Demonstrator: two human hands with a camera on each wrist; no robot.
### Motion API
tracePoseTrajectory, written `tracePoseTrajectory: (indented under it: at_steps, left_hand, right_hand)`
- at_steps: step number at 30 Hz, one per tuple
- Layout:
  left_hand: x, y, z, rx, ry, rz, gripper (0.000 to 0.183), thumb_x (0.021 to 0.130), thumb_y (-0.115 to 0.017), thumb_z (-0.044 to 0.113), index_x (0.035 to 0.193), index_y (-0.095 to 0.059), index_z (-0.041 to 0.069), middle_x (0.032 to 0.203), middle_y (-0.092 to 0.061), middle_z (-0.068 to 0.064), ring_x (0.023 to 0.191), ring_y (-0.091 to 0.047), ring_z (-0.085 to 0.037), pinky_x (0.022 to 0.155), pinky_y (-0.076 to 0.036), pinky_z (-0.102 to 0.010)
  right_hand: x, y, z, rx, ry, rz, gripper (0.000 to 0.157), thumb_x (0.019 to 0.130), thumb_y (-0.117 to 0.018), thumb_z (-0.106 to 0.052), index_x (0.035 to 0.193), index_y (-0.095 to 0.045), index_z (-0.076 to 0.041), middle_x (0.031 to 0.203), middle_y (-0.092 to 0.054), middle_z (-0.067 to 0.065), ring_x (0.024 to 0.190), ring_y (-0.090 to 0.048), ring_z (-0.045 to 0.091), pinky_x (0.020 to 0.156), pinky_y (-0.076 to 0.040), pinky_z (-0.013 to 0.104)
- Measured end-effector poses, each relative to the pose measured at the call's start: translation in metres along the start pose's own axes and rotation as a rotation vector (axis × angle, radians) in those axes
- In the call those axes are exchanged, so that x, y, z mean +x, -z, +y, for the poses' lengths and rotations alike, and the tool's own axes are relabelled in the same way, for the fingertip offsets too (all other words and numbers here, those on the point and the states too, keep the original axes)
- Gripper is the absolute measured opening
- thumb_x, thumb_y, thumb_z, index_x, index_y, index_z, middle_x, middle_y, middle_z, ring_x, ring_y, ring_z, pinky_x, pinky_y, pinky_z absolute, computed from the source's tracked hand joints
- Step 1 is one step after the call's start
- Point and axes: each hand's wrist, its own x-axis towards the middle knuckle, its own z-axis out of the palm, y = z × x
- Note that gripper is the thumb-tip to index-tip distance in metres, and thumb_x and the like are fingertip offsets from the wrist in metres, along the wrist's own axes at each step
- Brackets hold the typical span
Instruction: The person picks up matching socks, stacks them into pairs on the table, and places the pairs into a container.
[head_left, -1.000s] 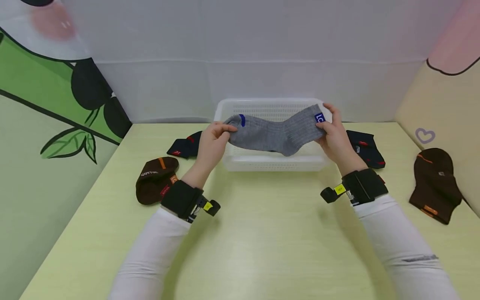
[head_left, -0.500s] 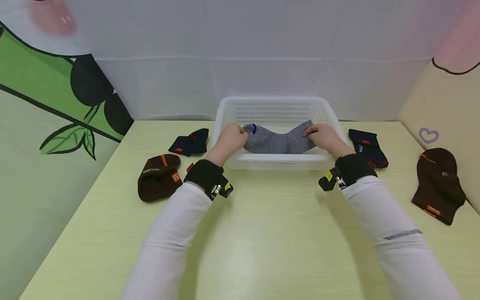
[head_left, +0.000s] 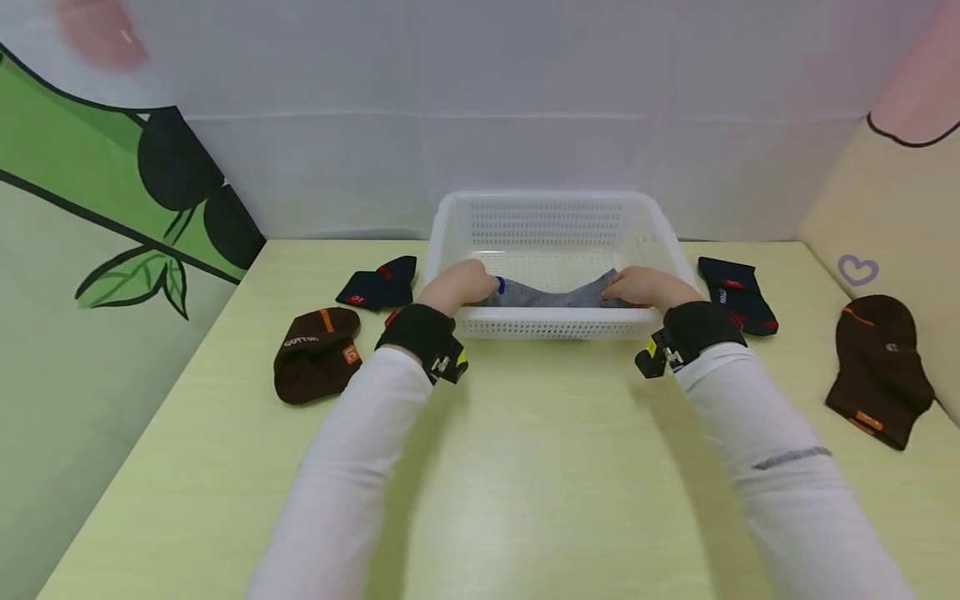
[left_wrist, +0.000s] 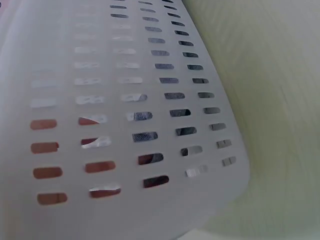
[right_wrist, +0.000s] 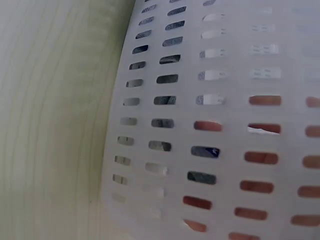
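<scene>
A grey sock [head_left: 558, 297] with a blue mark near its toe lies stretched low in the white plastic basket [head_left: 555, 323], behind the front wall. My left hand [head_left: 467, 283] reaches over the rim and holds the toe end. At the cuff end, my right hand [head_left: 643, 286] pinches the fabric. The front wall hides the sock's lower edge, and the fingertips are partly hidden. Both wrist views face the slotted basket wall; bits of grey sock [left_wrist: 145, 136] and of the hand show through the slots in the left one, and likewise in the right one.
Left of the basket lie a dark navy sock [head_left: 378, 285] and a brown sock [head_left: 317, 357] with orange marks. To its right are another navy sock [head_left: 738, 296] and a brown sock [head_left: 879, 371]. A white wall [head_left: 540, 150] stands behind the table [head_left: 525, 467].
Both hands have lowered the grey sock from above the basket down into it. The left hand has also moved to the right. The other socks have stayed put.
</scene>
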Motion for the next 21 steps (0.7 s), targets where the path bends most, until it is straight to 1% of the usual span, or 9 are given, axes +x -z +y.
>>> tracePoseTrajectory:
  at_steps: [2,4,7,10,12,14,16,19,21]
  left_hand:
    - [-0.001,0.000,0.001,0.027,0.000,-0.021,0.025,0.097,-0.035,0.020,0.082,-0.048,0.006,0.084,-0.046,-0.009,0.077,-0.046,-0.024,0.077,-0.036,-0.035]
    - [-0.004,0.001,0.003,0.067,0.012,-0.064,0.028,0.098,-0.035,0.021,0.100,-0.056,0.002,0.102,-0.054,-0.012,0.090,-0.049,-0.025,0.084,-0.037,-0.036]
    - [-0.009,0.002,0.006,0.103,0.008,-0.099,0.039,0.099,-0.035,0.025,0.122,-0.054,0.001,0.125,-0.053,-0.014,0.104,-0.049,-0.025,0.093,-0.038,-0.037]
    - [-0.010,0.002,0.007,0.070,0.011,-0.091,0.035,0.100,-0.035,0.028,0.112,-0.056,0.002,0.112,-0.054,-0.012,0.095,-0.049,-0.023,0.090,-0.037,-0.035]
    - [-0.009,0.001,0.007,0.034,0.007,-0.036,0.031,0.101,-0.035,0.028,0.092,-0.054,0.005,0.090,-0.050,-0.008,0.079,-0.046,-0.020,0.080,-0.037,-0.033]
    - [-0.008,0.001,0.007,-0.015,-0.006,0.040,0.032,0.101,-0.036,0.027,0.077,-0.044,0.008,0.073,-0.038,-0.004,0.065,-0.037,-0.018,0.071,-0.034,-0.031]
    - [-0.011,0.003,0.008,-0.051,-0.045,0.127,0.033,0.101,-0.037,0.025,0.077,-0.048,0.006,0.072,-0.039,-0.004,0.062,-0.033,-0.016,0.067,-0.032,-0.030]
    - [-0.019,0.005,0.012,-0.132,-0.105,0.228,0.033,0.100,-0.037,0.024,0.103,-0.060,0.001,0.095,-0.058,-0.010,0.068,-0.040,-0.016,0.070,-0.035,-0.030]
    - [-0.028,0.006,0.015,-0.186,-0.146,0.288,0.038,0.100,-0.037,0.024,0.122,-0.058,0.001,0.121,-0.058,-0.012,0.073,-0.044,-0.019,0.074,-0.038,-0.032]
  right_hand:
    - [0.001,0.000,0.000,-0.030,-0.002,0.005,0.049,0.100,-0.037,-0.024,0.137,-0.042,0.009,0.144,-0.032,0.032,0.132,-0.031,0.048,0.108,-0.030,0.053]
    - [0.002,0.000,-0.001,-0.060,-0.004,0.003,0.049,0.100,-0.037,-0.024,0.136,-0.042,0.009,0.144,-0.033,0.033,0.133,-0.030,0.048,0.108,-0.028,0.053]
    - [0.002,0.000,-0.002,-0.088,-0.019,-0.007,0.050,0.100,-0.038,-0.024,0.136,-0.041,0.010,0.144,-0.031,0.033,0.133,-0.029,0.048,0.109,-0.027,0.054]
    - [0.000,0.000,-0.004,-0.102,-0.030,-0.007,0.050,0.099,-0.038,-0.025,0.134,-0.043,0.010,0.142,-0.034,0.033,0.130,-0.035,0.047,0.107,-0.030,0.053]
    - [-0.002,0.001,-0.005,-0.083,-0.041,0.013,0.047,0.099,-0.040,-0.024,0.131,-0.047,0.010,0.137,-0.041,0.032,0.124,-0.042,0.045,0.103,-0.034,0.052]
    - [-0.004,0.003,-0.007,-0.071,-0.043,0.042,0.043,0.098,-0.041,-0.023,0.125,-0.051,0.010,0.129,-0.048,0.031,0.116,-0.047,0.043,0.098,-0.038,0.050]
    - [-0.006,0.005,-0.009,-0.051,-0.035,0.084,0.041,0.098,-0.042,-0.021,0.123,-0.053,0.009,0.125,-0.051,0.030,0.112,-0.050,0.042,0.095,-0.040,0.050]
    - [-0.011,0.007,-0.016,-0.044,0.012,0.144,0.043,0.098,-0.041,-0.021,0.128,-0.050,0.009,0.129,-0.049,0.030,0.116,-0.049,0.043,0.097,-0.040,0.051]
    - [-0.016,0.006,-0.022,-0.034,0.054,0.205,0.044,0.098,-0.040,-0.022,0.131,-0.049,0.007,0.131,-0.049,0.029,0.116,-0.050,0.041,0.095,-0.041,0.051]
